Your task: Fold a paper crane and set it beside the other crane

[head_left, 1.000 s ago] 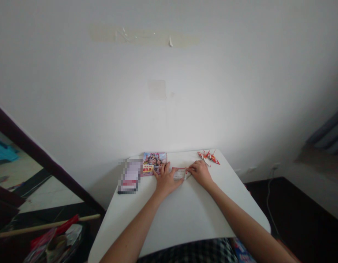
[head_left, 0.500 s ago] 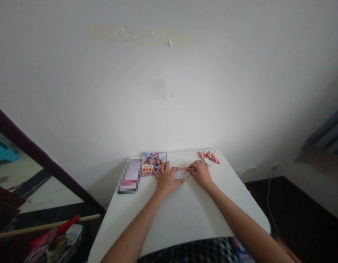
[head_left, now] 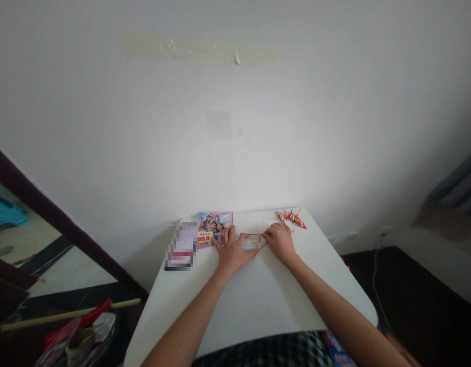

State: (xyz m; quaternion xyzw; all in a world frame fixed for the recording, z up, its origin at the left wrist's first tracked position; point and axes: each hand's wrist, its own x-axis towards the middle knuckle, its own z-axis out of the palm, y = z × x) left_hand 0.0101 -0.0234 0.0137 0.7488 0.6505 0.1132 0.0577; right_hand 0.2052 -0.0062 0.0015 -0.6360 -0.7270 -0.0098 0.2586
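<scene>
A small folded piece of printed paper (head_left: 251,242) lies on the white table (head_left: 273,290) between my hands. My left hand (head_left: 231,252) rests over its left part, fingers spread and flat, with the thumb along the paper's near edge. Some of its fingers also reach onto a colourful printed flyer (head_left: 208,229) marked 89.9. At the paper's right corner, my right hand (head_left: 279,239) is closed in a pinch. Two red-and-white folded paper cranes (head_left: 292,218) sit just beyond my right hand.
Left of the flyer lies a phone (head_left: 182,247), its screen blurred out. A white wall (head_left: 315,127) rises behind the table's far edge. On the floor to the left are a wooden stick (head_left: 67,316) and a bag of rubbish (head_left: 86,339).
My right fingers have shifted slightly at the paper's right corner, which now shows more of its printed side. My left hand stays in nearly the same place.
</scene>
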